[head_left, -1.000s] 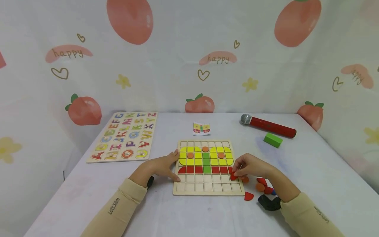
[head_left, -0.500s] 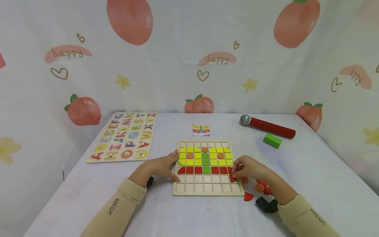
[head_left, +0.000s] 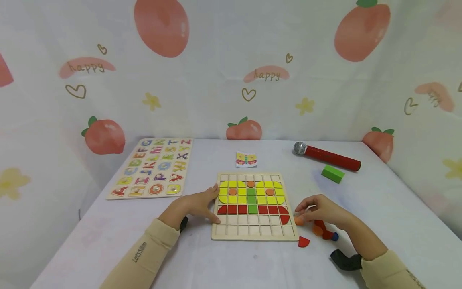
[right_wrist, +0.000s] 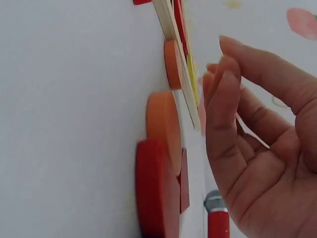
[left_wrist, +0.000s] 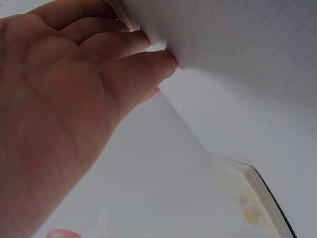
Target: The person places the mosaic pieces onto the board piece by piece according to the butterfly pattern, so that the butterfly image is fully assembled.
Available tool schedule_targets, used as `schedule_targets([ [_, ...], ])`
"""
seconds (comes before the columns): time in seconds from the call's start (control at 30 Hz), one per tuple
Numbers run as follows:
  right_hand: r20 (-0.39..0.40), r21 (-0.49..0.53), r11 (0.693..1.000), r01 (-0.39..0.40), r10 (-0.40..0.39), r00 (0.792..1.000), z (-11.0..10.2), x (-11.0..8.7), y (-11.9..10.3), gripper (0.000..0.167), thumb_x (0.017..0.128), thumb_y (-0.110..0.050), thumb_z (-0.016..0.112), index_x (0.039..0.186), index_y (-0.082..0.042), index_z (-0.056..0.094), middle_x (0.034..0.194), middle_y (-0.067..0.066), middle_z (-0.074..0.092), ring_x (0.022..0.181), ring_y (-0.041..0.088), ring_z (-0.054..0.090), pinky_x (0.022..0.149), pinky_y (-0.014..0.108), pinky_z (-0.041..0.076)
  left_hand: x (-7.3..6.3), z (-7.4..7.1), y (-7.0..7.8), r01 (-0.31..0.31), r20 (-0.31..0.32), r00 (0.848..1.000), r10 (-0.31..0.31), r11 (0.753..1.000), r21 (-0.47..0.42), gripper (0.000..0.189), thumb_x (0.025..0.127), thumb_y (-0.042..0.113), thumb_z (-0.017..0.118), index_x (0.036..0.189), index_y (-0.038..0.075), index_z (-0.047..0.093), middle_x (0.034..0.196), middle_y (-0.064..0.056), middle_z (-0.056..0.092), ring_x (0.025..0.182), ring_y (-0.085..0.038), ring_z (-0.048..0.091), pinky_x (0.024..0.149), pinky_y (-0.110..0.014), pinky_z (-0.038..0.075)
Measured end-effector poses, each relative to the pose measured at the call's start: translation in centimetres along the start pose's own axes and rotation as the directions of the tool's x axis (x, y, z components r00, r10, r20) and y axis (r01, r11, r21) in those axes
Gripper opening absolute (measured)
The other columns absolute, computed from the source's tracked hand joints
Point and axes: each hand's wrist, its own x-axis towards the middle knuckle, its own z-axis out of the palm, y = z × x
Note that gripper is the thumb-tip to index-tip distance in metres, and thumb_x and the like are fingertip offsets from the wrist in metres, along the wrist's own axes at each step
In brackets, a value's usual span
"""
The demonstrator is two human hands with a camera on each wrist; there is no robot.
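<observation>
My left hand (head_left: 200,204) rests at the left edge of a wooden grid board (head_left: 242,230), thumb near its lower left. Yellow, green, orange and red pieces lie in the grid. A red quarter-round piece (head_left: 285,219) sits at the right end of the row below the red strip. Just off the board's right edge, my right hand (head_left: 323,210) hovers by an orange disc (head_left: 298,221), fingers loosely bent. The right wrist view shows that hand (right_wrist: 262,134) holding nothing, apart from the pieces on the table. In the left wrist view, the left hand (left_wrist: 64,94) has extended fingers; the board is mostly hidden.
Right of the board lie another orange disc (head_left: 317,230), several red pieces and a blue piece (head_left: 335,237). One red quarter-round (head_left: 304,242) lies near the board's corner. Behind are a pattern card (head_left: 246,159), a letter board (head_left: 149,168), a green block (head_left: 333,174) and a microphone (head_left: 330,157).
My right hand has let go of the red quarter-round piece on the board and moved right, off the board, to the orange disc. The left hand stays put. The view has shifted slightly.
</observation>
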Motion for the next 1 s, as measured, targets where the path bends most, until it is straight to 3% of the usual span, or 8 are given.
schedule_targets([
  [0.17, -0.002, -0.005, 1.0, 0.004, -0.004, 1.0, 0.2, -0.3, 0.7, 0.029, 0.081, -0.014, 0.07, 0.104, 0.004, 0.065, 0.089, 0.004, 0.061, 0.074, 0.016, 0.054, 0.062, 0.022, 0.05, -0.1, 0.1, -0.1, 0.002, 0.006, 1.0, -0.002, 1.0, 0.003, 0.106, 0.071, 0.041, 0.079, 0.15, 0.009, 0.015, 0.159, -0.006, 0.004, 0.146, -0.024, 0.008, 0.117, -0.043, 0.016],
  [0.27, -0.009, -0.062, 0.998, 0.005, -0.006, 1.0, 0.4, -0.2, 0.8, 0.03, 0.079, -0.017, 0.074, 0.101, 0.001, 0.065, 0.083, 0.003, 0.059, 0.07, 0.015, 0.05, 0.058, 0.021, 0.046, -0.1, 0.2, -0.2, -0.004, 0.006, 1.0, 0.004, 1.0, 0.001, 0.107, 0.071, 0.042, 0.078, 0.15, 0.008, 0.014, 0.159, -0.006, 0.004, 0.146, -0.024, 0.008, 0.117, -0.043, 0.016],
  [0.47, 0.003, -0.177, 0.981, 0.082, -0.083, 0.997, 0.4, 0.0, 0.7, 0.029, 0.076, -0.022, 0.077, 0.095, -0.004, 0.063, 0.079, 0.003, 0.053, 0.072, 0.016, 0.048, 0.056, 0.021, 0.043, -0.2, 0.0, -0.1, -0.006, -0.004, 1.0, 0.006, 1.0, 0.009, 0.108, 0.071, 0.041, 0.079, 0.15, 0.007, 0.012, 0.158, -0.007, 0.005, 0.146, -0.025, 0.007, 0.118, -0.042, 0.016],
  [0.7, 0.038, -0.103, 0.99, 0.095, -0.092, 0.995, -0.1, 0.2, 0.4, 0.024, 0.081, -0.019, 0.072, 0.092, -0.001, 0.06, 0.083, 0.005, 0.057, 0.074, 0.018, 0.053, 0.06, 0.023, 0.05, -0.1, -0.1, -0.1, -0.006, -0.003, 1.0, 0.006, 1.0, 0.006, 0.107, 0.071, 0.041, 0.078, 0.15, 0.007, 0.014, 0.158, -0.007, 0.005, 0.146, -0.025, 0.008, 0.117, -0.043, 0.016],
  [1.0, 0.054, -0.088, 0.989, 0.116, -0.112, 0.992, 0.0, 1.5, -1.2, 0.023, 0.085, -0.018, 0.068, 0.098, 0.0, 0.061, 0.087, 0.005, 0.061, 0.075, 0.017, 0.054, 0.062, 0.021, 0.05, -0.1, 0.0, -0.1, -0.014, -0.009, 1.0, 0.014, 1.0, 0.015, 0.107, 0.07, 0.042, 0.079, 0.15, 0.008, 0.015, 0.158, -0.006, 0.006, 0.146, -0.024, 0.008, 0.118, -0.043, 0.016],
])
